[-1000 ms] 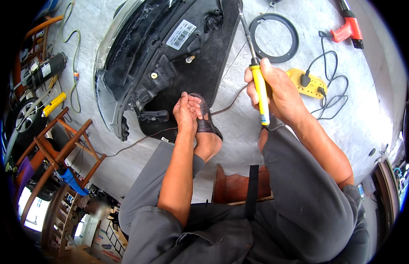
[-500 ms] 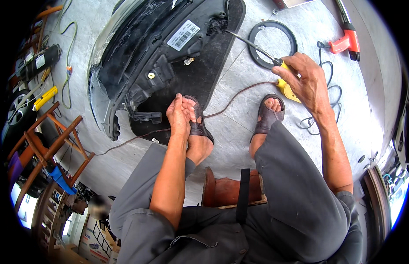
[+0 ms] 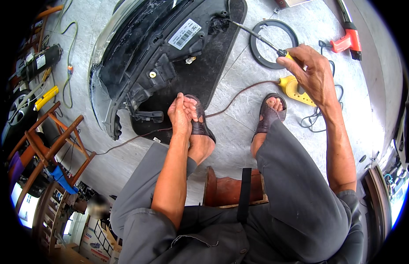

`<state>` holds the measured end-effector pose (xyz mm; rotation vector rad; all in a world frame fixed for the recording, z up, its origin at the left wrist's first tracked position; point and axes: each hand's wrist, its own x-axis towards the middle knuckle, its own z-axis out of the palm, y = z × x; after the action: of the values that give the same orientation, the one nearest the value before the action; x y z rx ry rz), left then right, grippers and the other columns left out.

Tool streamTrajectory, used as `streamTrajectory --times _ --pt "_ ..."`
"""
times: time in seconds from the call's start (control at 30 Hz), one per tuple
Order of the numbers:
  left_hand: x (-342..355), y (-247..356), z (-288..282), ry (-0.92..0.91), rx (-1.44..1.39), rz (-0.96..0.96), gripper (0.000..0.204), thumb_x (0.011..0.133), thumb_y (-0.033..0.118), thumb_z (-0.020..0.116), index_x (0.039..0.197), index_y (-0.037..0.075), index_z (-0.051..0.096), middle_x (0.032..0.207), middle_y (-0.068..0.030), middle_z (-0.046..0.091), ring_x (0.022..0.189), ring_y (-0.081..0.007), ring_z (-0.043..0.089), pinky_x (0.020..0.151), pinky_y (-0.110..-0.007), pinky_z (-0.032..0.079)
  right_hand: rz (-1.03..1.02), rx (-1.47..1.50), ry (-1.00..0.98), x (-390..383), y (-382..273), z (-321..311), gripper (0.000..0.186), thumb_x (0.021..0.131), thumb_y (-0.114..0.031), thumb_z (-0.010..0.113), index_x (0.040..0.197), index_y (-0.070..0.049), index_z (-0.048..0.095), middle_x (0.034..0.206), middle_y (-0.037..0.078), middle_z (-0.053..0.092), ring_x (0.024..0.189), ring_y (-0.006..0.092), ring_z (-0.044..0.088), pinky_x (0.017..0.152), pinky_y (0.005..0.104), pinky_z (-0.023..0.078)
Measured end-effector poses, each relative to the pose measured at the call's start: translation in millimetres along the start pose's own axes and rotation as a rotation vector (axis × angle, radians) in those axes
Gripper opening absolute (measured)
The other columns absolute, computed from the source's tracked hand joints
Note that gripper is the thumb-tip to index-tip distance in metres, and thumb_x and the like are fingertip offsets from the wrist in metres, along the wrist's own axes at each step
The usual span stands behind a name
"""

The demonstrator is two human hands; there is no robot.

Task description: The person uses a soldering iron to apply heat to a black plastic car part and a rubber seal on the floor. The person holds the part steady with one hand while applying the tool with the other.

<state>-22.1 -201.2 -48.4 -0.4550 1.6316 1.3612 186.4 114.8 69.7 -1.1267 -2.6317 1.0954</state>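
Observation:
A car headlight (image 3: 143,57) with a clear lens and a black housing lies on a black mat (image 3: 204,75). My right hand (image 3: 316,72) is closed round the yellow handle of a screwdriver (image 3: 261,39), its long metal shaft slanting to the far left. The shaft's tip is beside the dark opening at the housing's right end; whether it touches cannot be made out. My left hand (image 3: 181,115) is over my left sandal (image 3: 200,121), close to the near end of the headlight. Its fingers are curled together, hiding whatever they may hold.
A black ring (image 3: 256,52) and a red heat gun (image 3: 348,42) lie on the grey floor at the far right. Near my right foot is a yellow extension socket (image 3: 296,89), its brown cord crossing to the left. A wooden rack (image 3: 46,145) stands at left.
My right hand has shifted slightly right, with the screwdriver; its tip has drawn a little away from the opening. The left hand stays curled in place.

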Motion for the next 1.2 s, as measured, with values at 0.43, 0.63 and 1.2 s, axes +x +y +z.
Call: streamTrajectory --times 0.43,0.63,1.2 --pt "-3.0 4.2 6.5 0.017 0.021 -0.009 0.039 0.105 0.034 0.055 0.081 0.004 0.059 0.065 -0.0087 0.064 0.04 -0.0145 0.053 0.035 -0.028 0.043 -0.006 0.036 -0.018 2.9 7.8 -1.2 0.034 0.092 -0.033 0.074 0.094 0.001 0.072 0.077 0.012 0.062 0.068 0.027 0.061 0.062 0.0381 0.047" --pt "-3.4 5.2 7.3 0.022 0.027 -0.002 0.039 0.105 0.034 0.056 0.08 0.004 0.059 0.066 -0.0091 0.064 0.041 -0.0146 0.054 0.035 -0.028 0.043 -0.017 0.047 -0.077 2.0 5.6 -0.5 0.037 0.093 -0.035 0.074 0.093 0.002 0.072 0.077 0.012 0.064 0.067 0.0252 0.06 0.061 0.0372 0.046" --pt "-12.1 17.5 47.4 -0.147 -0.067 0.0 0.035 0.101 0.037 0.063 0.099 0.003 0.061 0.08 -0.0114 0.069 0.064 -0.0209 0.068 0.051 -0.032 0.056 0.367 0.375 -0.105 -33.5 13.3 -7.4 0.045 0.097 -0.042 0.07 0.092 0.003 0.071 0.072 0.002 0.061 0.067 0.01 0.053 0.062 0.0282 0.043"
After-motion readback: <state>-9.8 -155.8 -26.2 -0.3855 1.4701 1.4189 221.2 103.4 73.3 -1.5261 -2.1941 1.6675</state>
